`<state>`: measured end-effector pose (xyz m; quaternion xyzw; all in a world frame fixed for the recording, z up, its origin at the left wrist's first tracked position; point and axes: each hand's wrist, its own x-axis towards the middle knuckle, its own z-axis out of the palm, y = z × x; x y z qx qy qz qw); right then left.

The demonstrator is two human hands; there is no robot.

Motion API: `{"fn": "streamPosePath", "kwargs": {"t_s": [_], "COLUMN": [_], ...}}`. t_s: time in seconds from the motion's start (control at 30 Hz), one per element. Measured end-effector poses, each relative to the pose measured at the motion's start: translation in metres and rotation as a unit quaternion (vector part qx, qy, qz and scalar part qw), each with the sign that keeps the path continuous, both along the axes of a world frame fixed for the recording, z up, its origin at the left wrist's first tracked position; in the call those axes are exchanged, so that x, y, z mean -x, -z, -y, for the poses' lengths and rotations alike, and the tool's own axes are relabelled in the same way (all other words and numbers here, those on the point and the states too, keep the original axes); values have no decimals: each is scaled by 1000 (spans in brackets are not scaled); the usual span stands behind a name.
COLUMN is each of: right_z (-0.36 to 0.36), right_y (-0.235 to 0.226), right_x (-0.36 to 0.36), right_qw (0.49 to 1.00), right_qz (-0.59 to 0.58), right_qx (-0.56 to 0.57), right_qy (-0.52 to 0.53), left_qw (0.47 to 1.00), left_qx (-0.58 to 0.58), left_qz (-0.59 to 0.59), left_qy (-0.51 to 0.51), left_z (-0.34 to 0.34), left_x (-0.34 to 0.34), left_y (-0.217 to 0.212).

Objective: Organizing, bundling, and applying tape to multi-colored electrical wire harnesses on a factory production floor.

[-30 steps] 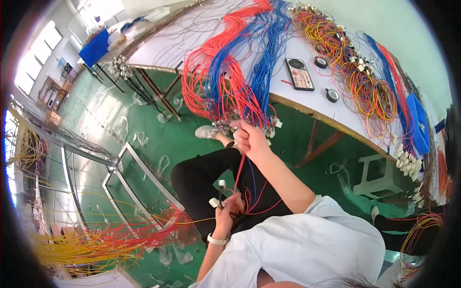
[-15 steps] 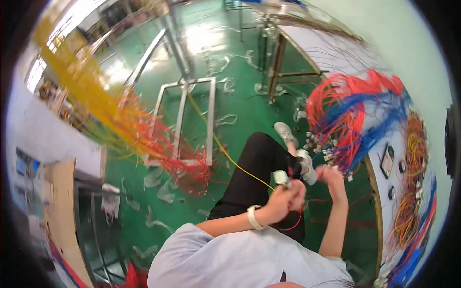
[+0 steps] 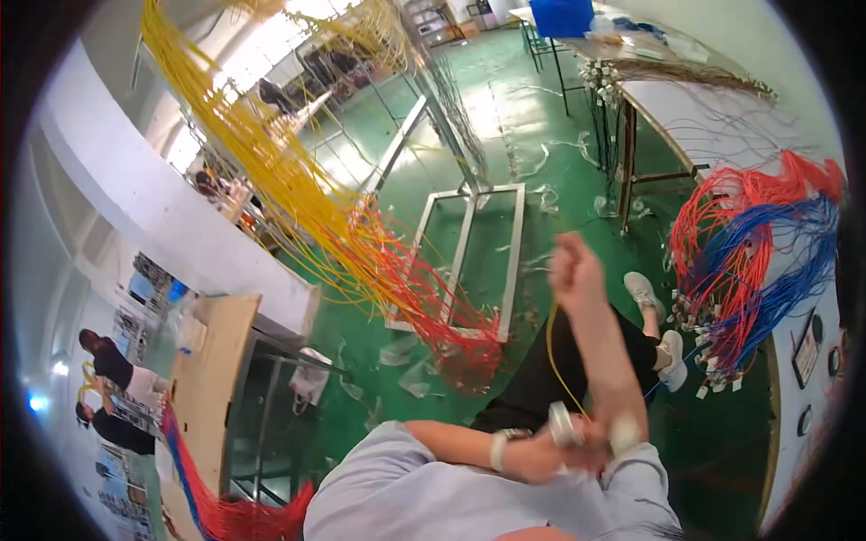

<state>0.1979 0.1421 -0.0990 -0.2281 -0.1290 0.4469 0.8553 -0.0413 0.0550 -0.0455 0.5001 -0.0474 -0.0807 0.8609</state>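
Note:
My left hand point(image 3: 539, 455), with a pale band at the wrist, is low in front of my shirt. Its blurred fingers are closed round a white plastic connector point(image 3: 566, 424). From beside the connector a yellow wire point(image 3: 552, 353) curves up to my right hand point(image 3: 575, 269). That hand is raised well forward, over the floor beyond my knee, with its fingers curled shut; the wire meets it at its lower edge. Motion blur hides the fingertips of both hands.
Yellow wires point(image 3: 271, 153) and red wires point(image 3: 433, 316) hang at left over a metal frame point(image 3: 519, 261). Red wires point(image 3: 713, 212) and blue wires point(image 3: 785, 243) lie on the right-hand table point(image 3: 672, 108). Two people point(image 3: 117, 392) are far left, past a wooden board point(image 3: 212, 388).
My right hand has swung forward and left, from beside the right-hand table to over the floor. My left hand has drawn down toward my body with the connector. The view has turned left.

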Motion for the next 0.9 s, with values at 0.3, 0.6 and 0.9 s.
{"fn": "streamPosePath", "kwargs": {"t_s": [0.3, 0.6, 0.9], "right_z": [195, 235, 121], "right_y": [123, 219, 12], "right_x": [0, 6, -37], "right_qw": [957, 800, 784], "right_qz": [15, 222, 514], "right_qx": [273, 521, 328], "right_qy": [101, 200, 114], "left_qw": [886, 941, 941], "left_qx": [120, 124, 118], "left_qz": [97, 49, -312], "left_qy": [-437, -311, -58], "left_z": [-224, -122, 28], "left_x": [-174, -202, -169], "left_y": [-11, 6, 211]}}
